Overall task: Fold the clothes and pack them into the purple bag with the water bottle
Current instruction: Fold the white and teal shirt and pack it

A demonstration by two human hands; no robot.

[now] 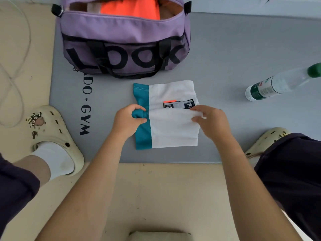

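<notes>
White-and-teal garment (171,126) at frame centre: our left hand (129,119) bunches its teal edge, right hand (209,121) pinches the white fold. Uneven pull may skew it before the purple bag (121,30), upper left.

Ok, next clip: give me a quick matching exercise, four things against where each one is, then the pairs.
Things:
1. orange cloth
2. water bottle
3. white and teal garment
4. purple bag

Places:
A. lying on the mat, to the right
B. held by both hands
C. inside the open bag
D. at the mat's far end, unzipped

Pairs: 1-C, 2-A, 3-B, 4-D
</notes>
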